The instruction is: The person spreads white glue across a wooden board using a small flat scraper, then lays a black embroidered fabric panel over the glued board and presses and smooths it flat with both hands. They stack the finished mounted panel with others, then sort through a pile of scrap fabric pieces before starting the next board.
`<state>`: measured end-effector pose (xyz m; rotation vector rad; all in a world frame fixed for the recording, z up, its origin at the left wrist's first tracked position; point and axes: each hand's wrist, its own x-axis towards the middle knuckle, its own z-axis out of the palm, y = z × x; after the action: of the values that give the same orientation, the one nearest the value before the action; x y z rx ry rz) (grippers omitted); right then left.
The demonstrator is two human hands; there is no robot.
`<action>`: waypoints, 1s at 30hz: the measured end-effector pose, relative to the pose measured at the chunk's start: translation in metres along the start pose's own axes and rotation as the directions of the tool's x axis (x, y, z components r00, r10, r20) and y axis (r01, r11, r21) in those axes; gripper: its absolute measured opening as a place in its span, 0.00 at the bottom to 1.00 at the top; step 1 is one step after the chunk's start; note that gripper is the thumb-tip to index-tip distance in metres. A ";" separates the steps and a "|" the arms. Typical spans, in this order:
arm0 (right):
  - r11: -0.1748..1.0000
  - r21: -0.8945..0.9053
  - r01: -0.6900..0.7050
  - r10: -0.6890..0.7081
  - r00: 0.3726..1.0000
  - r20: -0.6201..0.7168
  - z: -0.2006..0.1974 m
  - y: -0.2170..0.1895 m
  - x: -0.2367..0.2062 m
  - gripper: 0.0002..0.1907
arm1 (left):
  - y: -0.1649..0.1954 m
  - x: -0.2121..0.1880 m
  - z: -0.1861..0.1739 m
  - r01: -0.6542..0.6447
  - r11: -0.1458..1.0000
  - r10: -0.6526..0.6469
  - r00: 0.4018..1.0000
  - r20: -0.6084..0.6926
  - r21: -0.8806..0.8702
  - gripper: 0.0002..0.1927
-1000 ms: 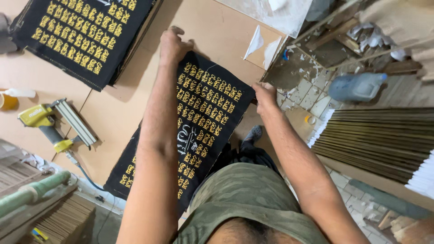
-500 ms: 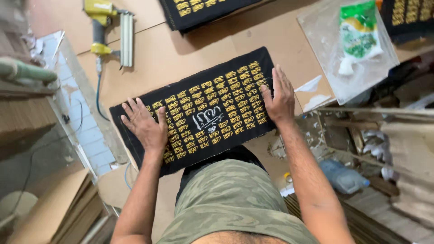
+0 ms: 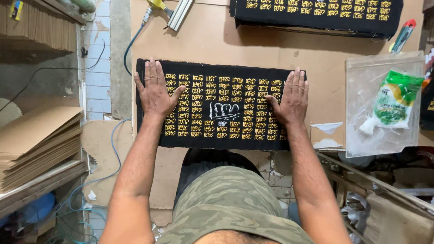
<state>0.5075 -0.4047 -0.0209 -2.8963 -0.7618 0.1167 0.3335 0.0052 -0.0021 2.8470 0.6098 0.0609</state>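
- Here, the black cloth [image 3: 221, 105] with gold lettering lies flat on the brown board [image 3: 203, 40], centre of the frame.
- Left hand [image 3: 155, 90] presses flat, fingers spread, on its left end.
- Right hand [image 3: 290, 96] presses flat on its right end.

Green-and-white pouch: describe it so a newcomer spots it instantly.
Start at the brown worktable, go to its right edge, where a clear plastic sheet lies. The pouch rests on that sheet. It is the only green-and-white item there; the neighbouring cloths are black with gold stitching.

Bare forearms, no sleeves, camouflage shorts (green and tan), no rings
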 end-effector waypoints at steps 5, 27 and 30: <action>1.000 0.006 -0.017 0.017 1.000 0.014 0.003 0.008 0.005 0.62 | 0.004 0.007 0.003 -0.010 1.000 0.010 1.000 -0.014 0.001 0.59; 1.000 0.014 -0.014 0.014 1.000 0.018 0.004 0.012 -0.081 0.59 | -0.003 -0.084 -0.004 0.052 0.998 -0.051 0.997 0.050 -0.023 0.57; 1.000 0.002 0.006 -0.006 1.000 -0.002 0.012 0.014 -0.088 0.60 | -0.015 -0.089 0.000 0.023 0.999 -0.020 0.998 0.056 -0.045 0.57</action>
<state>0.4366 -0.4593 -0.0313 -2.8912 -0.7690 0.1140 0.2463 -0.0175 -0.0051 2.7874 0.6189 -0.0078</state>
